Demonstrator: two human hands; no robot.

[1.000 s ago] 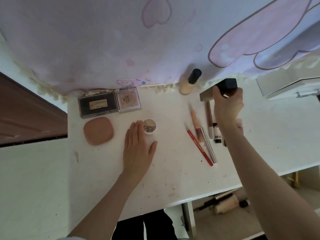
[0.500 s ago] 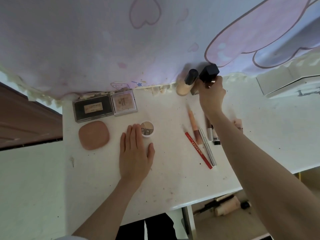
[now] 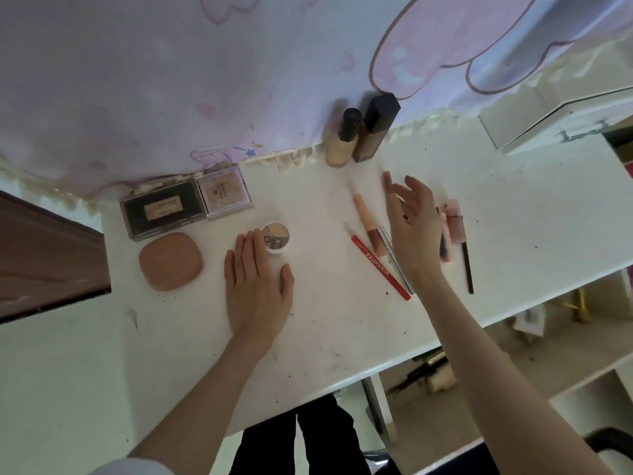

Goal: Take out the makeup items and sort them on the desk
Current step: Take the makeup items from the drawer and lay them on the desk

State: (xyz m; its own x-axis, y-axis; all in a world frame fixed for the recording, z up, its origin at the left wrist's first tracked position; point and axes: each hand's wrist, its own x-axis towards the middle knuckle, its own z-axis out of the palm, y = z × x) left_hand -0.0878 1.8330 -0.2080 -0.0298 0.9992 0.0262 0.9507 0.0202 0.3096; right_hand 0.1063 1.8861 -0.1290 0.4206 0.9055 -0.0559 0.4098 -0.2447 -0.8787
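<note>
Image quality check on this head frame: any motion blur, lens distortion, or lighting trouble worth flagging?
Head view: the right hand is motion-blurred at its fingertips, while the left hand and red pencil are sharp enough that the pencil's print reads. Wide-angle distortion makes the desk edge slant. Lighting is soft and dim, no glare; the two bottles cast faint shadows on the cloth behind.

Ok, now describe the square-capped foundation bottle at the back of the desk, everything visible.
The square foundation bottle stands at the desk's back edge against the pink printed curtain. It has a tall, glossy black square cap over a squared brown body, probably glass or clear plastic. It stands right beside, seemingly touching, the round beige bottle with a black cap. Neither hand touches it; the right hand is open nearer the camera.
</note>
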